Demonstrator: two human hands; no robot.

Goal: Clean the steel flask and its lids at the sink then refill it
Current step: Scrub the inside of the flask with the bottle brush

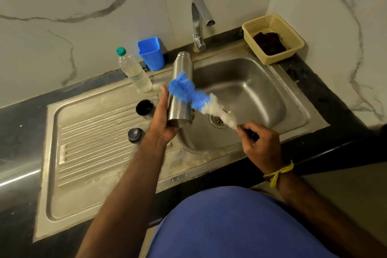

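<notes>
White marble-patterned walls are backing a dark counter with a stainless steel sink [272, 81]. At the basin's nine o'clock edge, the left hand [162, 119] is gripping the cylindrical steel flask [181, 90] near its base, tilting its open mouth toward twelve o'clock, probably to expose its side. The right hand [259, 142] is pinching the handle of a long blue-and-white bristle brush [196, 98], laying the bristles across the flask's outside. Two dark round lids, one open cup-shaped lid [145, 108] and one knobbed stopper [135, 133], are waiting on the ribbed drainboard [83, 142] at nine o'clock, well apart from the scrubbing. A chrome tap [199, 21], blue plastic tumbler [151, 53], clear bottle [134, 71] and cream basket [272, 37] are standing along the back, none seeming to block the brush.
</notes>
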